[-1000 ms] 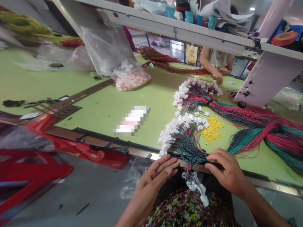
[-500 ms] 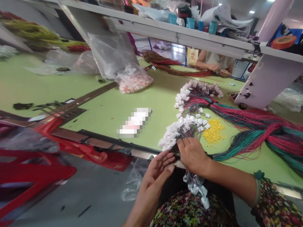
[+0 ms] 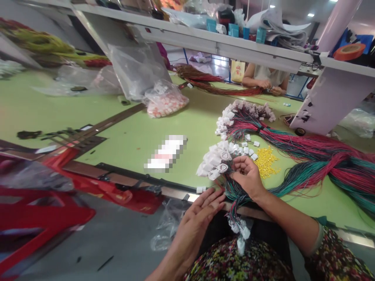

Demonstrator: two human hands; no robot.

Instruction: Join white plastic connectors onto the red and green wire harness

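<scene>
My right hand (image 3: 246, 175) grips a bunch of thin wires just below a cluster of white plastic connectors (image 3: 216, 164). These wires belong to a large red and teal wire bundle (image 3: 322, 168) lying across the green table. My left hand (image 3: 199, 222) is open at the table's near edge, fingers apart, nearest the wires and holding nothing. More connectors (image 3: 240, 234) hang over that edge on wire ends. A second connector row (image 3: 243, 111) lies farther up, beside a heap of small yellow pieces (image 3: 266, 162).
A metal-edged green table (image 3: 88, 113) holds a bag of pink-and-white pieces (image 3: 166, 102) and a reddish-brown wire bunch (image 3: 205, 80). A co-worker's hands (image 3: 265, 86) work across it. A white shelf (image 3: 216, 47) spans overhead; a red stool (image 3: 43, 212) stands lower left.
My right hand has moved up and left from the table edge onto the connector cluster, gathering the wires. My left hand has stayed near the edge, flatter and open.
</scene>
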